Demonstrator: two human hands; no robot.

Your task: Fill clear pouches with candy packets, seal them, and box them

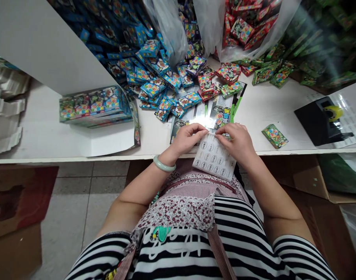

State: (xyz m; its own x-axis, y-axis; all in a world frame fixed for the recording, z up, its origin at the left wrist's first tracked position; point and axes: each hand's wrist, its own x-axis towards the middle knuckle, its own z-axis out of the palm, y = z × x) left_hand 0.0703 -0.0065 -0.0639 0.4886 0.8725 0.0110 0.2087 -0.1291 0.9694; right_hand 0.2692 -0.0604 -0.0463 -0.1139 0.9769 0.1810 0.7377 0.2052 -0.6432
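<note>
A sheet of round printed stickers (214,157) hangs over the table's front edge, above the lap. My left hand (188,138) pinches at its top left corner, thumb against forefinger. At the top right of the same sheet, my right hand (236,140) is closed in a similar pinch. The fingertips of both hands are close together, and I cannot make out whether a single sticker is between them. Just beyond the hands lie flat printed cards (220,114), partly covered by small boxes. A lone green box (274,136) rests to the right of my right hand.
Small blue boxes (153,87) and red boxes (206,83) are heaped at the back, near plastic bags (207,27). At left stands an open display carton (108,142) with packed boxes. A black tape dispenser (318,120) is at right. The white table's front edge (73,158) runs below.
</note>
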